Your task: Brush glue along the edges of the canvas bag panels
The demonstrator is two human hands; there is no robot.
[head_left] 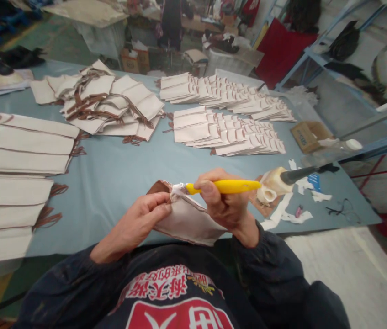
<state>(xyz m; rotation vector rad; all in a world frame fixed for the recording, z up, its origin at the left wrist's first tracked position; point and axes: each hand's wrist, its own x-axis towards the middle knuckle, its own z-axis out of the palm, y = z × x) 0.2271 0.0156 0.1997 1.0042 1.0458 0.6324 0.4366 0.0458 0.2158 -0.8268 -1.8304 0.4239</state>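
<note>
Yellow brush (225, 186) clamped in right hand (225, 205), tip at pouch (186, 217) corner; left hand (138, 221) pinches that corner. Step, judged: gluing edge. Next calls for steady pressing.

Two hands, left hand (138, 219) and right hand (222, 201), one yellow brush (225, 186), one held fabric piece (188, 217), one cardboard box (310, 135) far right, one glue pot (272, 185); four stacks of fabric pieces on the bench (118, 173).
</note>
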